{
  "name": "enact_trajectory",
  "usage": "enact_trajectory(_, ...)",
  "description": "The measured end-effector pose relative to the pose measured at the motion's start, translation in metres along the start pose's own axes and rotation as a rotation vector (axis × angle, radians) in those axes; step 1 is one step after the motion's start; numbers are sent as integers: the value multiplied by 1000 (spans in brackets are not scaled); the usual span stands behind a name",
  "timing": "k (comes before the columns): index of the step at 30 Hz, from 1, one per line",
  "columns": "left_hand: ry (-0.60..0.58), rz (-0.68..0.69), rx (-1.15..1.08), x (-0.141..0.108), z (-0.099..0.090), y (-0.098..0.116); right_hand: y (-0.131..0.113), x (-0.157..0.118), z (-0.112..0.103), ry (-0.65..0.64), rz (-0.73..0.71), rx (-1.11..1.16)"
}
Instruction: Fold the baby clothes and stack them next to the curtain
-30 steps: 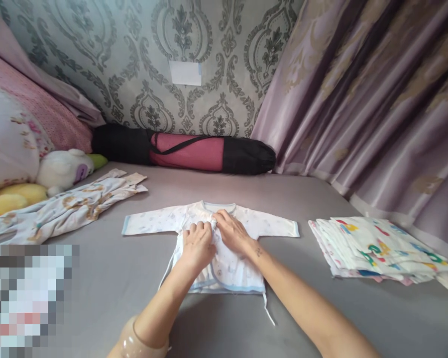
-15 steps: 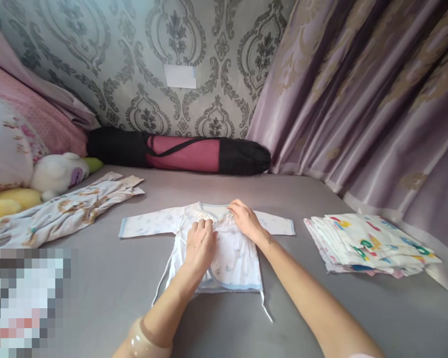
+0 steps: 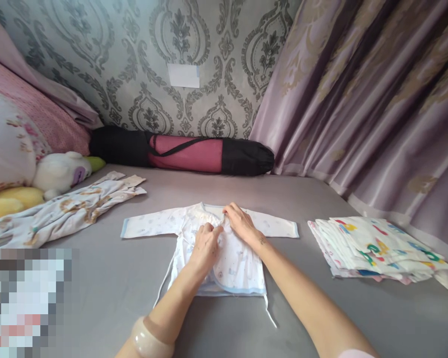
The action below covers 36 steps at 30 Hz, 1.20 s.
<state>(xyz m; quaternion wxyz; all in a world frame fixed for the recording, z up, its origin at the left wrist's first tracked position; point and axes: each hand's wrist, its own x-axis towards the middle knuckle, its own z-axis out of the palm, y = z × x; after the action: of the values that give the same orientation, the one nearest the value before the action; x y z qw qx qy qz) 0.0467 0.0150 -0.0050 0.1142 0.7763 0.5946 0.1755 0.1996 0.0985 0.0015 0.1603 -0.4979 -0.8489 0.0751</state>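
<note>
A small white baby shirt [image 3: 235, 263] with blue trim and faint prints lies flat, its sleeves spread to both sides and its tie strings hanging near the lower corners. My left hand [image 3: 206, 244] is closed at the middle of the chest, its fingertips pinching the front cloth. Just above and to the right, my right hand [image 3: 241, 221] pinches the shirt's front edge near the neckline. The two sets of fingertips are close together. What exactly lies between them is partly hidden by the fingers.
A folded stack of printed cloths [image 3: 381, 248] lies to the right. Crumpled printed clothing [image 3: 70, 206] and plush toys [image 3: 61, 171] are at left. A black and red mat bag [image 3: 186, 153] lies along the wall on the grey sheet [image 3: 108, 293], beside a purple curtain [image 3: 339, 89].
My right hand has shifted left along the neckline, and my left hand slightly right and down, bringing the fingertips closer. The shirt's front edge is lifted a little between them.
</note>
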Motion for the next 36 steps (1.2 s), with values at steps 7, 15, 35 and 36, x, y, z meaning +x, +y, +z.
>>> enact_trajectory(7, -37, -86, 158, -2, -2, 6, 6, 0, 17, 120, 0, 209)
enact_trajectory(15, 86, -106, 240, -4, -15, 24, 21, -24, -7, 191, 106, 102)
enact_trajectory(35, -124, 25, 263, -10, 5, 25, -22, 4, -12, -27, 124, -57)
enact_trajectory(36, -120, 18, 257, -10, 5, 25, -27, 10, -12, -16, 136, -46)
